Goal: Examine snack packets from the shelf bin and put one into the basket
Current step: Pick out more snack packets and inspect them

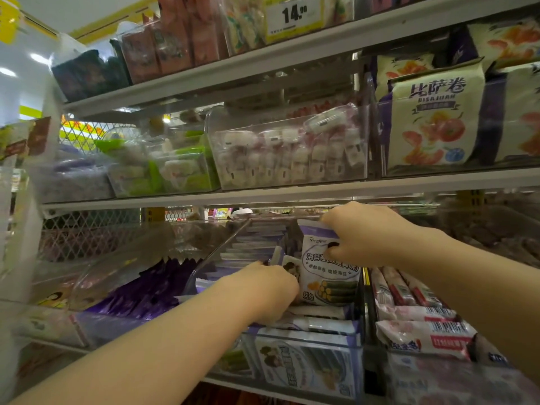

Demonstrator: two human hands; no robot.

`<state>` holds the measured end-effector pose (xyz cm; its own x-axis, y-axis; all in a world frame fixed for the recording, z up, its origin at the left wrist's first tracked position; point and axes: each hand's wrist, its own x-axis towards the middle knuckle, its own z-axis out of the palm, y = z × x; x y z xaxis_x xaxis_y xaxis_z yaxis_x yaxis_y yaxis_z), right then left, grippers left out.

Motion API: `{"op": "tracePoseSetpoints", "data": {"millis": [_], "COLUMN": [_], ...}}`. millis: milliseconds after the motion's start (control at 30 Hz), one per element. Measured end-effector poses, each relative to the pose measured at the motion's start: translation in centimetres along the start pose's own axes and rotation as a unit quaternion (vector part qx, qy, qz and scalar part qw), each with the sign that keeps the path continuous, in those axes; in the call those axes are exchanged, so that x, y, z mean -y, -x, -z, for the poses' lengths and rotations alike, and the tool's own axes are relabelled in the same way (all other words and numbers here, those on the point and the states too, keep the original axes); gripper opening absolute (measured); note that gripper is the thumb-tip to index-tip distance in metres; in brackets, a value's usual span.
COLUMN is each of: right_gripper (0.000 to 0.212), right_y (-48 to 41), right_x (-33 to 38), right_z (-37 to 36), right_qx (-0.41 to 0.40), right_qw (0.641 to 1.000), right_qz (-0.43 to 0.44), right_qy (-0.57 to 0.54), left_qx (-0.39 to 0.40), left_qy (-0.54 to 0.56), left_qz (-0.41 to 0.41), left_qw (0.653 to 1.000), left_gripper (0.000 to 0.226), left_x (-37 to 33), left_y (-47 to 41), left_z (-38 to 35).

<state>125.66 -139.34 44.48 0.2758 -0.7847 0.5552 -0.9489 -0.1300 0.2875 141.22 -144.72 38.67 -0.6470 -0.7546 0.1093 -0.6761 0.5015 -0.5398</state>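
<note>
A clear plastic shelf bin (355, 342) on the lower shelf holds several white-and-purple snack packets. My right hand (362, 233) grips the top of one upright packet (328, 277), white with purple trim and a picture of green rolls. My left hand (266, 290) reaches into the same bin just left of that packet, fingers curled down among the packets lying there; what they grip is hidden. A second small packet (290, 267) stands between my two hands. No basket is in view.
Neighbouring bins hold purple wrappers (146, 290) on the left and pink-white packets (418, 325) on the right. The shelf above (292, 192) carries bins of small white sweets and large bags. A price tag reading 14.90 (295, 17) hangs at top.
</note>
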Motion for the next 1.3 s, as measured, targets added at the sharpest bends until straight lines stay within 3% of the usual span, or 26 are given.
{"op": "tracePoseSetpoints", "data": {"millis": [133,233,400,533,633,733,900,1000,1167,1300], "right_gripper": [0.023,0.026,0.02,0.027,0.033,0.02,0.014,0.01,0.015,0.028], "right_y": [0.1,0.1,-0.3,-0.9,-1.4,-1.8,-1.9,-1.9,-1.0,-1.1], "right_x": [0.0,-0.1,-0.5,-1.1,-1.5,-2.0,-1.0,-0.3,0.3,1.6], "right_z": [0.0,0.1,-0.2,-0.7,-0.8,-0.6,-1.4,-2.2,-2.2,-2.8], "right_qx": [0.001,0.004,0.0,0.025,0.056,0.08,0.147,0.171,0.191,0.203], "right_qw": [1.0,1.0,1.0,0.999,0.997,0.993,0.986,0.984,0.979,0.978], "right_qz": [0.003,0.007,0.008,-0.016,-0.026,-0.029,-0.007,0.008,0.02,0.007], "right_qy": [0.005,0.008,-0.005,-0.032,-0.054,-0.082,-0.078,-0.048,-0.072,-0.037], "left_qx": [0.04,0.042,-0.038,-0.134,-0.191,-0.277,-0.453,-0.524,-0.591,-0.605], "left_qy": [-0.063,-0.047,0.088,0.169,0.23,0.26,0.173,0.183,0.257,0.273], "left_qz": [0.005,0.007,0.004,-0.016,-0.034,-0.053,-0.109,-0.123,-0.019,0.056], "left_qw": [0.997,0.998,0.995,0.976,0.953,0.923,0.868,0.822,0.764,0.746], "left_gripper": [0.035,0.029,0.029,0.021,0.02,0.019,0.027,0.027,0.039,0.048], "left_x": [-0.4,-0.1,1.4,2.7,3.6,4.4,4.4,4.9,6.1,6.8], "left_y": [-0.1,-0.1,1.1,2.4,3.2,4.1,5.8,6.9,9.5,10.9], "left_z": [-0.4,0.0,0.3,0.1,0.0,-0.6,-1.3,-1.5,-2.5,-3.3]}}
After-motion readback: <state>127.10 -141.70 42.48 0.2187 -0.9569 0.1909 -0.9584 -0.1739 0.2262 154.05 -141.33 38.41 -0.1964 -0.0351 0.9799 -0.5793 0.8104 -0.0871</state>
